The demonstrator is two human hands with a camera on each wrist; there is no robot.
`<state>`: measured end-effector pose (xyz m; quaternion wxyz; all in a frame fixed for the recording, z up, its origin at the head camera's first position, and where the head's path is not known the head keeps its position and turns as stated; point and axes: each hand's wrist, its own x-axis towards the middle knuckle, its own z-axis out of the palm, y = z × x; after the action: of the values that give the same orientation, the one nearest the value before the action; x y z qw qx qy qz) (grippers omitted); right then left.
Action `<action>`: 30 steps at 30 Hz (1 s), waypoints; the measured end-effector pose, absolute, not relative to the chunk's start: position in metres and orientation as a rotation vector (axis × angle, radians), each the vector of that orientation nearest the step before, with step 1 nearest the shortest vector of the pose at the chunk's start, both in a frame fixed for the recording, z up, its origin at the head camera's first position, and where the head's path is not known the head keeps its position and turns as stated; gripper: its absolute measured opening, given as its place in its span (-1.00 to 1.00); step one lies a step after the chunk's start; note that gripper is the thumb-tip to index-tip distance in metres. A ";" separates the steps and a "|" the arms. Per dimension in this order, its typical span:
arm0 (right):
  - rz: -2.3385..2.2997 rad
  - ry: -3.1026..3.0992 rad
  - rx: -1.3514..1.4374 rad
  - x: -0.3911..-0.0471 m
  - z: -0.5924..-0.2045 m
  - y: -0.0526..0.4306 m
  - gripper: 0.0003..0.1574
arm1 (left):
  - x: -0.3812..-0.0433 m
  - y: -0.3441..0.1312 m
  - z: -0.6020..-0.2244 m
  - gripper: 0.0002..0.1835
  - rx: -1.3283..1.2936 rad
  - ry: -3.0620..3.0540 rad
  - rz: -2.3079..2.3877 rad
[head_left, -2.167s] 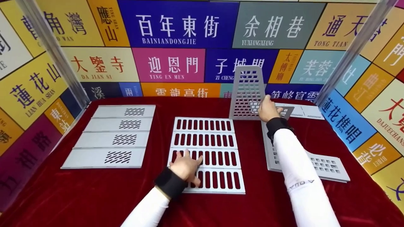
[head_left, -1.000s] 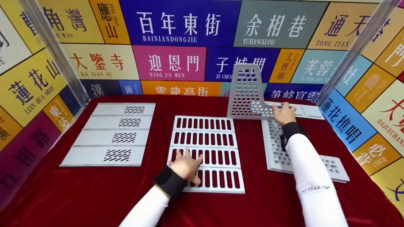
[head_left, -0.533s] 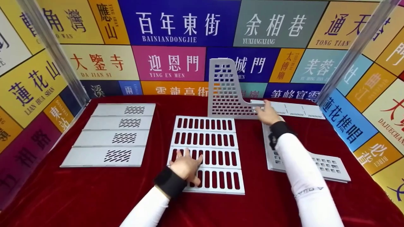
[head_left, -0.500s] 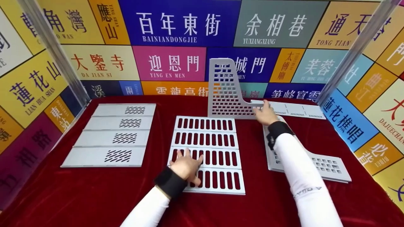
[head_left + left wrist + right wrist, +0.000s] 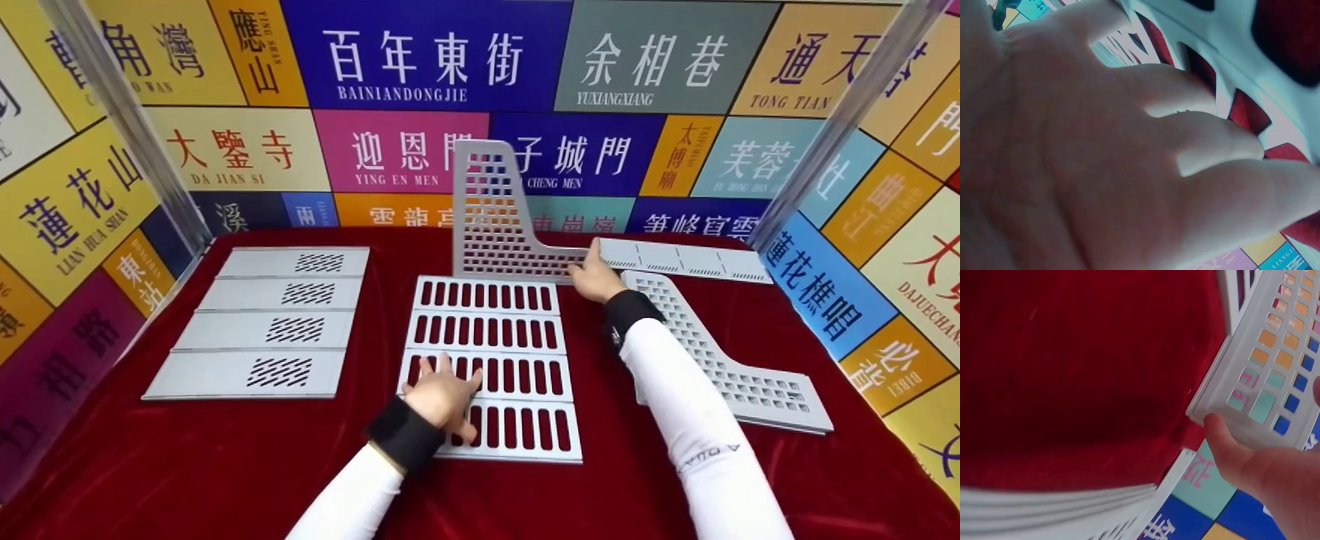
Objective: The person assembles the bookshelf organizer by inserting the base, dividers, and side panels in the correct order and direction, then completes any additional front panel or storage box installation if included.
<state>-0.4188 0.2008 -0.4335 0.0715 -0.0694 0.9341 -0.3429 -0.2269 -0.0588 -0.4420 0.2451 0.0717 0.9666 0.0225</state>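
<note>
L-shaped lattice panel (image 5: 501, 238) is upright toward the back of the cloth-covered bench (image 5: 247, 465), its foot at the far edge of the slotted panels (image 5: 510, 352); touching or just apart, I cannot tell. It looks light, stiff and smooth, so it may slip, and its tall side could make it tip. Best hold is the solid rim, since the thin bars between holes look likeliest to snap. Left hand (image 5: 441, 399): grip wide, fingers spread over the slotted panels. Right hand (image 5: 597, 279): grip narrow, pinching the end of the panel's low arm.
</note>
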 end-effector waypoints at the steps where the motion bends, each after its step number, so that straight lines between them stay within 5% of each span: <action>1: -1.034 2.801 -0.214 -0.418 -0.433 0.197 0.03 | -0.227 -0.059 -0.442 0.19 0.195 2.639 0.065; 30: -1.407 2.587 -0.219 -0.417 -0.439 0.167 -0.07 | -0.227 -0.059 -0.444 0.17 0.210 2.637 0.066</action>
<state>-0.4173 0.1674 -0.4394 0.0942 -0.0739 0.8722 -0.4743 -0.2269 -0.0590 -0.4441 0.2450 0.0768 0.9662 0.0243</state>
